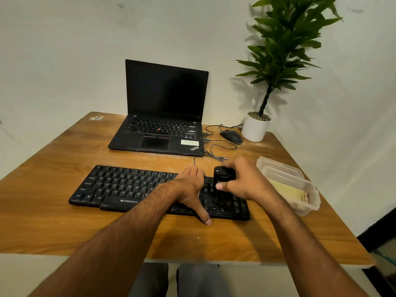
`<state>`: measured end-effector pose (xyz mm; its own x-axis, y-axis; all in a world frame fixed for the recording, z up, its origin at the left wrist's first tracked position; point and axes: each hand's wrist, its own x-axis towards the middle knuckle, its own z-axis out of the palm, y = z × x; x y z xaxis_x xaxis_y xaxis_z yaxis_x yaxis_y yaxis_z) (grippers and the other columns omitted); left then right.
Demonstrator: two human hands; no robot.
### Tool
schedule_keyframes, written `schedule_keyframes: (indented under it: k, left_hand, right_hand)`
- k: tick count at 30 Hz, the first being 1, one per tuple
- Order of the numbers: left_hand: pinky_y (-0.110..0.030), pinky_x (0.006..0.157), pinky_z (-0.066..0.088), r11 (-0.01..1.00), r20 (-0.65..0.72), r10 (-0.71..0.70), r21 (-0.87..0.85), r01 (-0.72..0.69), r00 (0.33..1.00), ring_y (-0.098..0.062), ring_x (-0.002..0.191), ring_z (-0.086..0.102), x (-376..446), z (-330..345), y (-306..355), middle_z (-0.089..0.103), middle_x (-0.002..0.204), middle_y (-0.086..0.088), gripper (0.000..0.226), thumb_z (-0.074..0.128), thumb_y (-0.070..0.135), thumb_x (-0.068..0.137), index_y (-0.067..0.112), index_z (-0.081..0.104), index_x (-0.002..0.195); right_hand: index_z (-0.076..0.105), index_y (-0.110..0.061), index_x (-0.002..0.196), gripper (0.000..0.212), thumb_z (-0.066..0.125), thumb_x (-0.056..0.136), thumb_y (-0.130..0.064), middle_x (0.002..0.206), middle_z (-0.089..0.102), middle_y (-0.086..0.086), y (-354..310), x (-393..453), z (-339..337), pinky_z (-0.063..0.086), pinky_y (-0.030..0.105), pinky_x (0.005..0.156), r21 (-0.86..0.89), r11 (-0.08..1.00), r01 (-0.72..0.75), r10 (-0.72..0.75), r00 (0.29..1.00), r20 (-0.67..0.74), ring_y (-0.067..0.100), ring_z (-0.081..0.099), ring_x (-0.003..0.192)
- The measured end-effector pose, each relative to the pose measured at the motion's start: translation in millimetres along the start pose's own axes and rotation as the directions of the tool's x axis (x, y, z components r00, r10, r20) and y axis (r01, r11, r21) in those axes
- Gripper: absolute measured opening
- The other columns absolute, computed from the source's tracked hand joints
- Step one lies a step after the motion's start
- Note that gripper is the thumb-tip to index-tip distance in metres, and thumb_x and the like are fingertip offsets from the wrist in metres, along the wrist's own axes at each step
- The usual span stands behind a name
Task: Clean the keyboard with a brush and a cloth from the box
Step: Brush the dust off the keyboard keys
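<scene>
On keyboard (128, 189), right hand (246, 181) gripping brush (224, 176)

It looked like a small office corner: a wooden table (64, 168) against a plain wall carried an open laptop (162, 116), a keyboard (120, 187), a wired mouse (231, 136) and a potted plant (276, 61).

The table (64, 211) is glossy, scuffed wood, the keyboard (120, 187) matt black plastic, the box (308, 189) cloudy clear plastic holding a pale cloth (287, 190), the pot (255, 130) smooth white.
</scene>
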<state>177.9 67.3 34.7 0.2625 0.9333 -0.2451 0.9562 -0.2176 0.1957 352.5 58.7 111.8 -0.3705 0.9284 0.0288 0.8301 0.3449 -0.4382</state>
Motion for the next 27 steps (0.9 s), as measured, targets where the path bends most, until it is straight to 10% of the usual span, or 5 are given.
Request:
schedule_keyframes:
  k: [19,27]
  left_hand:
    - [-0.042,0.118,0.038,1.000,-0.014,0.005,-0.018,-0.006,1.000,-0.017,0.123,0.032,0.2,0.7,-0.5,0.032,0.132,0.000,0.127,0.089,0.077,0.047,0.015,0.034,0.144]
    - [-0.042,0.118,0.037,1.000,-0.005,0.004,-0.012,-0.004,1.000,-0.018,0.124,0.032,0.1,-0.1,-0.8,0.032,0.133,0.000,0.127,0.089,0.077,0.047,0.015,0.034,0.144]
  right_hand:
    - [0.072,-0.018,0.109,0.036,0.084,0.076,-0.020,0.109,0.069,0.003,10.3,8.0,-12.5,0.049,0.029,0.075,-0.243,0.955,-0.169,0.160,0.986,-0.057,0.020,0.063,0.098]
    - [0.071,-0.020,0.112,0.037,0.084,0.077,-0.026,0.104,0.070,-0.002,1.1,10.5,7.8,0.044,0.027,0.079,-0.031,0.997,-0.065,0.062,0.994,-0.093,0.015,0.063,0.098]
